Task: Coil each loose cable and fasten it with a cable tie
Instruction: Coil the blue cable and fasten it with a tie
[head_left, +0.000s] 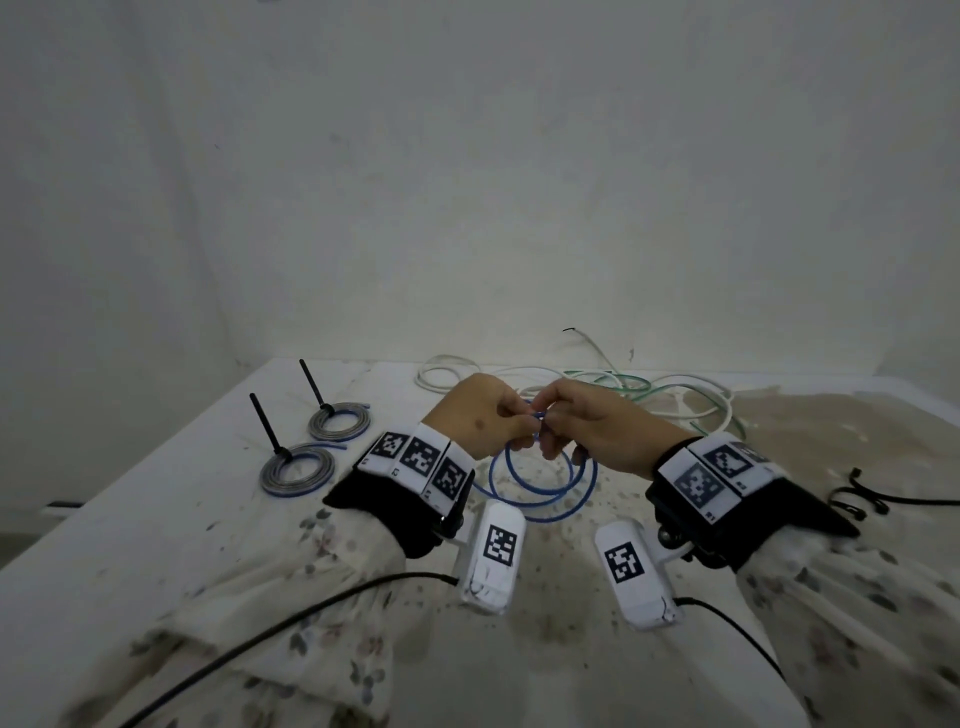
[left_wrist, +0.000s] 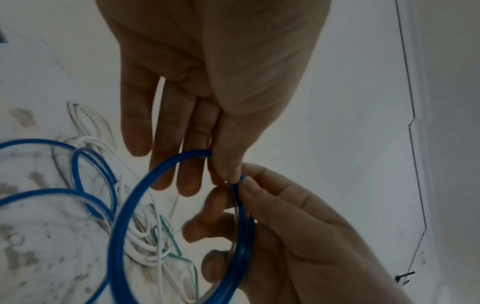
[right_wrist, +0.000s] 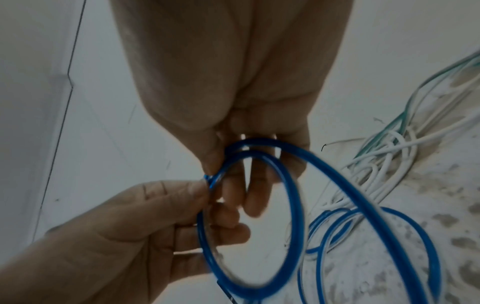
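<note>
A blue cable (head_left: 540, 501) lies partly looped on the stained white table (head_left: 156, 519), with its upper loops lifted between both hands. My left hand (head_left: 527, 422) pinches the cable between thumb and forefinger. In the left wrist view that pinch (left_wrist: 227, 173) sits at the top of the blue loop (left_wrist: 116, 242), and the other fingers are straight. My right hand (head_left: 548, 428) meets it fingertip to fingertip. In the right wrist view its fingers (right_wrist: 228, 156) curl through the blue coil (right_wrist: 297, 209). Further blue loops trail onto the table.
Two finished grey-blue coils (head_left: 340, 423) (head_left: 297, 467) lie at the left, each with a black tie standing up. A tangle of white and green cables (head_left: 639, 389) sits at the back by the wall. Loose black ties (head_left: 852, 496) lie at the right.
</note>
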